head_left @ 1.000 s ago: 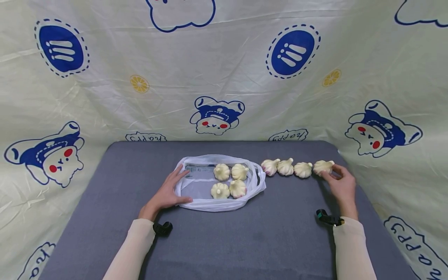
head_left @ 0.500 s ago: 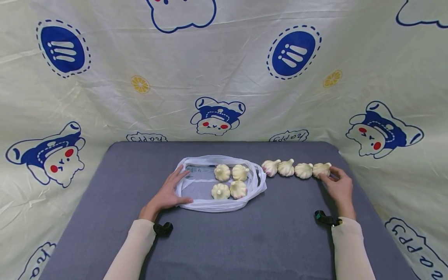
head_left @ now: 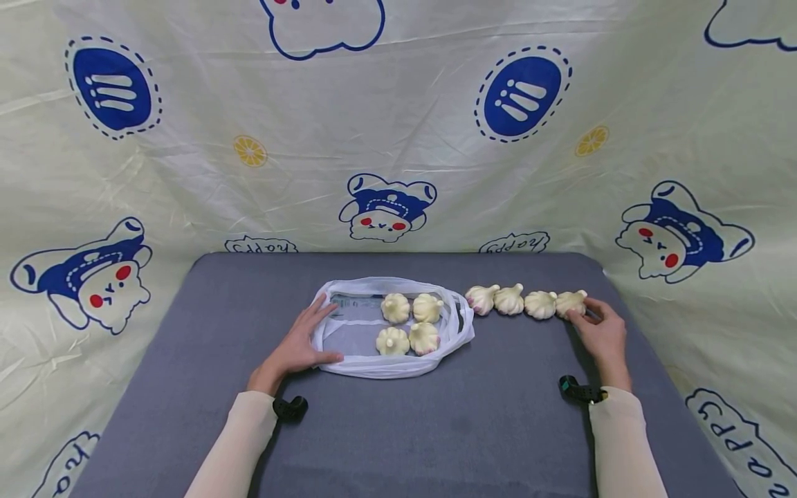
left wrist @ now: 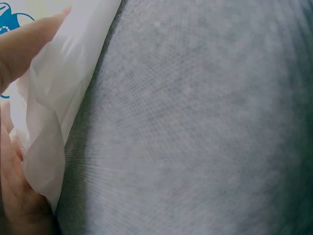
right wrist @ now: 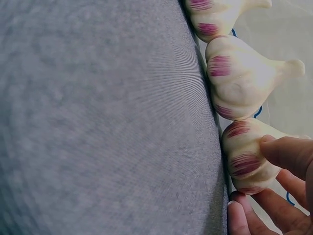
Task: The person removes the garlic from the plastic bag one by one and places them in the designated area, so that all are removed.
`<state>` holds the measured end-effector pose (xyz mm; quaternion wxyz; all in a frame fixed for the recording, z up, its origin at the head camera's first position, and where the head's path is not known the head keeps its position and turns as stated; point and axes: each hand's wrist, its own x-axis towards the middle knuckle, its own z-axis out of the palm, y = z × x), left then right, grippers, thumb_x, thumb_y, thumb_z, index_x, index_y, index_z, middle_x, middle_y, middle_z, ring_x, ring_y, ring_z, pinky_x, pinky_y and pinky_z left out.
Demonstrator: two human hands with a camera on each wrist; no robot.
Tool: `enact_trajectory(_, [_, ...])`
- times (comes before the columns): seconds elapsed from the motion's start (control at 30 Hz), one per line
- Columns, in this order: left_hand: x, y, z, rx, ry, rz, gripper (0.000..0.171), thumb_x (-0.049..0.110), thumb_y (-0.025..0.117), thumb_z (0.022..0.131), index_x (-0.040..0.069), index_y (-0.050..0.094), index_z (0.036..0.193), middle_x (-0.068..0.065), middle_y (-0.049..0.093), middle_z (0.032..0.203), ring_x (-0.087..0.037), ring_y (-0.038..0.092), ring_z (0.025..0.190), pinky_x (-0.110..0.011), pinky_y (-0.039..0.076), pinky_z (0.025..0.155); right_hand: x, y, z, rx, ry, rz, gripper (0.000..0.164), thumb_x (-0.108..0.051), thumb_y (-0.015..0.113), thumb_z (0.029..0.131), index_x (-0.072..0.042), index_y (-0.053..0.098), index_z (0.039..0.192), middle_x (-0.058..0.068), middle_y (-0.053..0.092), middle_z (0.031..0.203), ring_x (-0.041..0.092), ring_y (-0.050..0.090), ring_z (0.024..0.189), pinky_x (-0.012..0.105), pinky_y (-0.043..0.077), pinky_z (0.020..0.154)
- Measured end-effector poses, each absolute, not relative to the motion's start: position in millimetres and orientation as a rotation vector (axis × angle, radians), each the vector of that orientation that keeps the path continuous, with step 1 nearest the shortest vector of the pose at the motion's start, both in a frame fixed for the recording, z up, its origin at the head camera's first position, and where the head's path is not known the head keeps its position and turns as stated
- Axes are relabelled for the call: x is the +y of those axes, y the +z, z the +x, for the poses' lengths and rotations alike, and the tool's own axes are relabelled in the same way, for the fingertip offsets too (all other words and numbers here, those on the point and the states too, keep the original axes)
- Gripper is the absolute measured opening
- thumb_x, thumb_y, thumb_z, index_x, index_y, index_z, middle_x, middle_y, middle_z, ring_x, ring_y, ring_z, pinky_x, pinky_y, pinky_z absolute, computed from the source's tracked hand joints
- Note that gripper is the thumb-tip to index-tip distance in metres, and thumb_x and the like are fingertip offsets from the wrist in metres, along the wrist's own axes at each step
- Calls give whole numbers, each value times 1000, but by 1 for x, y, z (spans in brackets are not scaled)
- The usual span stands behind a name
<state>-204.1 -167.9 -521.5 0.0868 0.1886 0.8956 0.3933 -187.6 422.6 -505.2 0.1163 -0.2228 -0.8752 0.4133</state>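
Observation:
In the head view a white plastic bag (head_left: 386, 368) lies with its mouth spread on the grey table. Four is avoided here: several garlic bulbs (head_left: 395, 308) sit inside its right half. My left hand (head_left: 301, 339) rests on the bag's left end, thumb and fingers spread along its rim. To the right of the bag runs a row of garlic bulbs (head_left: 508, 299) with stems pointing away. My right hand (head_left: 604, 335) pinches the garlic bulb (head_left: 570, 302) at the row's right end. In the right wrist view purple streaks mark this garlic bulb (right wrist: 247, 164), which sits against its neighbour.
The grey table (head_left: 436, 443) has its far edge just behind the bag and the row. A pale printed curtain (head_left: 398, 124) hangs behind and along both sides. Both wrists wear black bands (head_left: 290, 409).
My right hand has slid the rightmost garlic bulb left, up against its neighbour, closing the gap in the row. The left hand and the bag have stayed in place.

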Motion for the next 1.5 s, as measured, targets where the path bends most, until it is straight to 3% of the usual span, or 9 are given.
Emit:
enact_trajectory(0.4, [-167,-522,-204,2667,1179,556,102,43,88,76,19,37,161,-8,9,175,-45,5,159,-74,10,121,425,-507,-188,-2588,1176,-664,58,-31,65,100,-3,51,149,21,52,153,38,60,129,5,38,72])
enact_trajectory(0.7, [-168,-522,-203,2671,1175,546,102,44,88,76,20,37,161,-7,9,175,-45,6,158,-75,12,119,427,-503,-185,-2618,1168,-569,60,-31,66,100,4,50,147,26,53,150,43,60,128,3,37,68])
enact_trajectory(0.77, [-168,-522,-203,2673,1175,548,102,44,88,76,20,37,161,-7,10,175,-45,7,158,-75,13,119,427,-501,-182,-2653,1134,-534,62,-32,66,100,4,49,148,27,53,150,45,60,127,9,42,72])
enact_trajectory(0.87, [-168,-522,-203,2672,1178,553,102,43,88,76,19,37,161,-8,10,175,-45,7,158,-75,13,119,427,-497,-176,-2718,1057,-488,66,-35,65,100,4,46,149,30,51,150,48,58,127,33,53,84])
enact_trajectory(0.97, [-167,-522,-203,2669,1182,552,102,43,88,76,19,37,161,-7,9,175,-44,7,159,-75,12,119,424,-491,-169,-2791,986,-454,72,-42,63,101,4,40,152,34,45,152,54,51,130,61,48,94])
enact_trajectory(1.03, [-167,-522,-203,2670,1182,550,102,44,88,76,19,37,161,-7,9,175,-45,6,159,-75,11,120,422,-485,-164,-2834,971,-437,76,-45,61,101,4,37,154,36,41,153,57,46,133,69,43,100])
enact_trajectory(1.3, [-166,-520,-203,2672,1174,562,101,42,87,77,18,37,161,-7,9,175,-45,5,159,-74,9,121,410,-462,-147,-3059,879,-327,90,-56,58,100,3,25,159,40,32,156,62,39,136,75,39,101])
enact_trajectory(1.5, [-166,-520,-203,2676,1164,561,102,42,88,77,18,36,161,-8,9,175,-44,5,159,-71,7,122,389,-445,-138,-3073,851,-146,85,-53,60,101,1,31,158,37,38,155,61,45,131,72,43,98])
